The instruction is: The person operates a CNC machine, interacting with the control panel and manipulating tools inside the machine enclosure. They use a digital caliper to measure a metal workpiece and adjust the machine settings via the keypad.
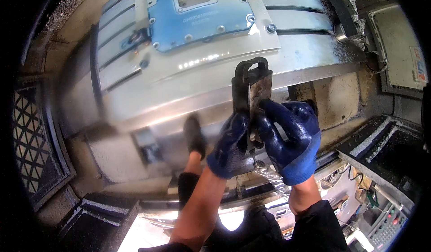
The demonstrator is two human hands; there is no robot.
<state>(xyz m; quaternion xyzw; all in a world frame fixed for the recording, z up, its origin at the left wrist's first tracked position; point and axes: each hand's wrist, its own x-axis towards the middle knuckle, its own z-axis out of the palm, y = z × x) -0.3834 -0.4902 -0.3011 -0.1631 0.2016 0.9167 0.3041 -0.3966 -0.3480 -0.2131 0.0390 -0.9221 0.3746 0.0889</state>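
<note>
I hold a dark, oily, flat block-shaped tool (260, 88) upright in front of the machine table, its looped handle at the top. My left hand (230, 140), in a dark blue coated glove, is closed round its lower left side. My right hand (292, 133), gloved the same way, has its thumb and fingers bent against the right face. The exact kind of tool cannot be made out, as both gloves cover its lower part. Just below my hands shows a shiny silver piece with spiral flutes (271, 175); whether it joins the tool is unclear.
Beyond my hands lies a slotted metal machine table (296, 50) carrying a wet blue plate (202, 32) with bolt holes and a square opening. A clamp (137, 39) stands at its left. A dark shoe (194, 133) shows below the table edge. A control panel (389, 227) is at lower right.
</note>
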